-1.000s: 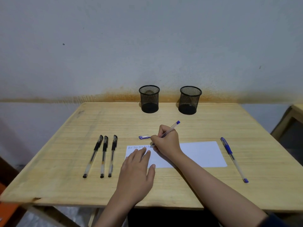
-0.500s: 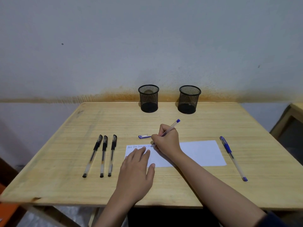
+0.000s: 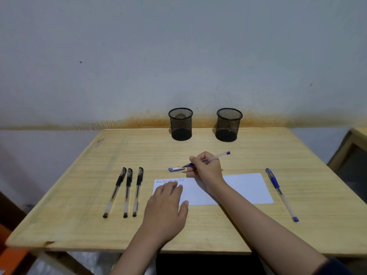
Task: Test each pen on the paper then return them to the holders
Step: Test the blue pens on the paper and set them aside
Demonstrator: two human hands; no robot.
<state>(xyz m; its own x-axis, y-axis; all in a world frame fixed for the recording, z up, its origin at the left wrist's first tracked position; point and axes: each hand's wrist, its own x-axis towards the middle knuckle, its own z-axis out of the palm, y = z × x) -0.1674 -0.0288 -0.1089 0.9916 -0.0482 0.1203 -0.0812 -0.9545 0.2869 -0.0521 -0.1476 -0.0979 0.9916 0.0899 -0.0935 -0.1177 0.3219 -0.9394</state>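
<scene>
My right hand [image 3: 206, 169] grips a blue pen [image 3: 215, 156], its tip near the loose cap [image 3: 175, 169]. My left hand [image 3: 168, 205] lies open on the paper [image 3: 244, 187], which already has writing. I think most work is left: both holders [image 3: 180, 124] look empty.

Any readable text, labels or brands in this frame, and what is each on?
"Ana Ana ... Ana": blue handwriting along the top left edge of the paper, best guess; the middle words are partly hidden by the left hand.
Pens and holders: no readable print.
</scene>
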